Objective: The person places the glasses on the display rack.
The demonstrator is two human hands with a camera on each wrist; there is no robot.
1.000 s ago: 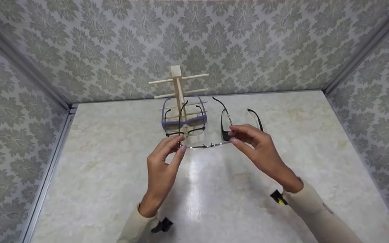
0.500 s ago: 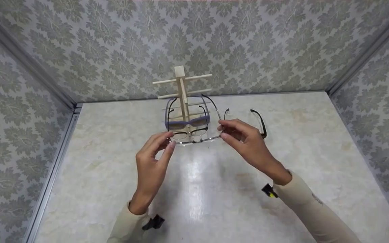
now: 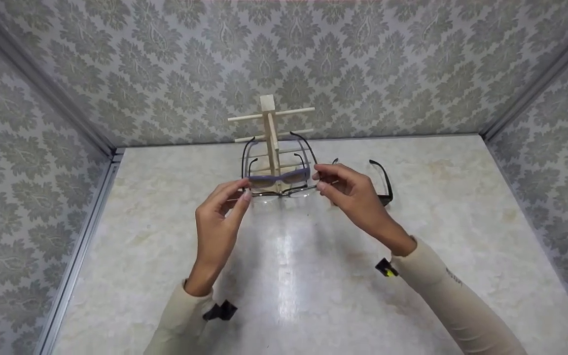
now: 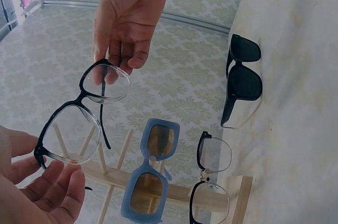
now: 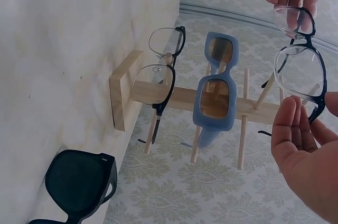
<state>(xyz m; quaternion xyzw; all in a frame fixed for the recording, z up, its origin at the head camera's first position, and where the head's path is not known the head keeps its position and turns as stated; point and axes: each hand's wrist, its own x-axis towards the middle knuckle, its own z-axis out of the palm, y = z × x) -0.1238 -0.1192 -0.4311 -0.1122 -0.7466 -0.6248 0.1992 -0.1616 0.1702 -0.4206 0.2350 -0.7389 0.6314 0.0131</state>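
Both hands hold eyeglasses [image 4: 81, 95] with a dark upper frame and clear lower rims, temples unfolded and pointing toward the wooden rack [image 3: 267, 103]. My left hand [image 3: 217, 217] pinches the left hinge corner between thumb and fingers. At the other corner, the thumb and fingers of my right hand [image 3: 355, 197] pinch the frame. In the head view the temples lie on either side of the rack's post. From the wrist views, the glasses are higher up the rack than the blue sunglasses [image 4: 141, 170] with brown lenses. Half-dark-rimmed glasses [image 5: 171, 84] sit lowest on the rack.
Black sunglasses [image 5: 79, 182] rest on the pale marbled table [image 3: 284, 296] to the right of the rack, partly behind my right hand in the head view. Thin wooden pegs [image 3: 296, 112] stick out from both sides of the post. Patterned walls [image 3: 284, 54] enclose the table.
Both hands have carried the eyeglasses leftward and away from the body, toward the rack. The temples went from right of the post to either side of it. The head view shifted slightly.
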